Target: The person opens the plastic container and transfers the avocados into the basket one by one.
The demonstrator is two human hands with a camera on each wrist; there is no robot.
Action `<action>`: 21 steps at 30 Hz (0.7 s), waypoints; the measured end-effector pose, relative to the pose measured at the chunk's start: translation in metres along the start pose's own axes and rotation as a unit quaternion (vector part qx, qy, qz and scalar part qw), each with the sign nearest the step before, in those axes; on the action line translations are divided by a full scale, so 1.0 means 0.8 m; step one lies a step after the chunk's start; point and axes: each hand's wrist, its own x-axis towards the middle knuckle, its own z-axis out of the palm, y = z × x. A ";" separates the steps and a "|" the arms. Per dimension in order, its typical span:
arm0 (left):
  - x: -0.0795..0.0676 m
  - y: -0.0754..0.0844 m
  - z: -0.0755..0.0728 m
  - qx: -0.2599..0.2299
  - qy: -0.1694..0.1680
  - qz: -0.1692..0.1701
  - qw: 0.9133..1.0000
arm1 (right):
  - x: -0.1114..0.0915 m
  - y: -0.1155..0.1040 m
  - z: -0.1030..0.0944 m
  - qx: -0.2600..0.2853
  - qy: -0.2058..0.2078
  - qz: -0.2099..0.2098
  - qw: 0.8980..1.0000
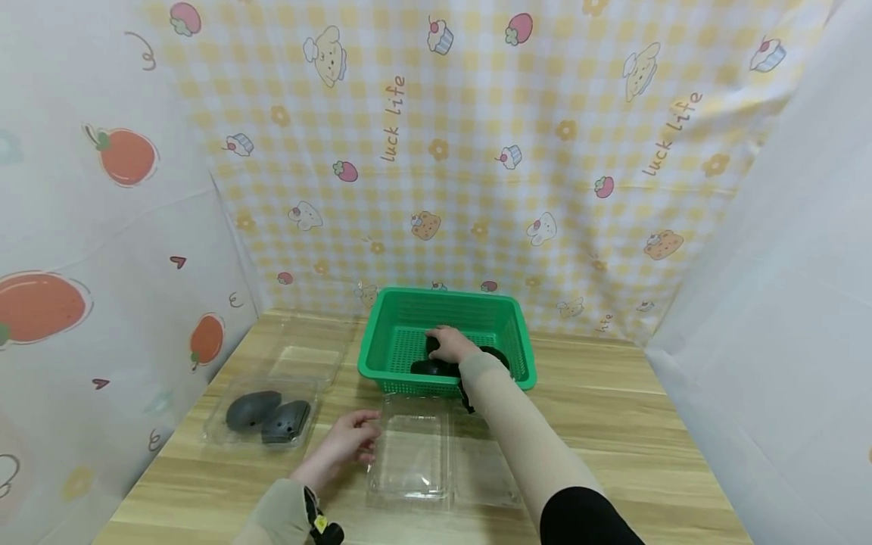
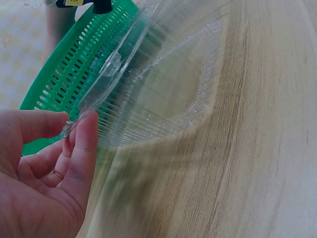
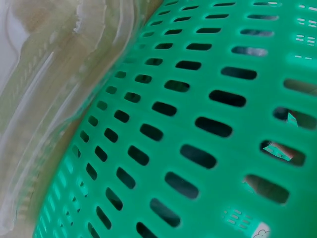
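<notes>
In the left wrist view, my left hand (image 2: 54, 168) pinches the rim of a clear plastic clamshell box (image 2: 163, 84) between thumb and fingers. That box (image 1: 412, 454) lies opened out on the table in front of a green perforated basket (image 1: 446, 299). My right hand (image 1: 453, 344) reaches down inside the basket, with thumb and fingers around a black rounded object (image 1: 432, 345). More dark objects (image 1: 428, 368) lie beside it, partly hidden by hand and arm. Only the basket's slotted wall (image 3: 198, 124) and some clear plastic show in the right wrist view; the hand does not.
Left of my left hand, a second clear box (image 1: 216, 424) holds two dark grey rounded objects (image 1: 253, 410), its lid (image 1: 306, 333) folded back. A checked cloth (image 1: 470, 227) hangs behind the wooden table (image 1: 613, 424), with white cloth at both sides.
</notes>
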 end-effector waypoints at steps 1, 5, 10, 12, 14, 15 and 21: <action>0.000 0.000 0.000 -0.001 -0.001 0.001 1.000 | 0.000 0.000 0.000 0.001 -0.002 0.001 1.000; 0.001 0.000 0.001 -0.006 -0.003 0.001 1.000 | 0.000 -0.002 0.000 0.010 -0.006 0.002 1.000; 0.002 0.000 0.001 -0.011 -0.006 0.001 1.000 | -0.002 -0.004 -0.001 0.006 -0.007 0.010 1.000; -0.001 0.004 0.002 -0.013 -0.007 0.000 1.000 | -0.001 -0.004 0.000 0.004 -0.007 0.013 1.000; -0.008 0.013 0.004 -0.016 -0.008 0.000 1.000 | -0.001 -0.003 0.001 0.004 -0.007 0.014 1.000; -0.008 0.013 0.004 -0.015 -0.008 0.000 1.000 | -0.001 -0.002 0.002 0.003 -0.006 0.014 1.000; 0.002 -0.001 0.001 -0.013 -0.004 0.000 1.000 | 0.000 -0.001 0.003 0.001 -0.004 0.011 1.000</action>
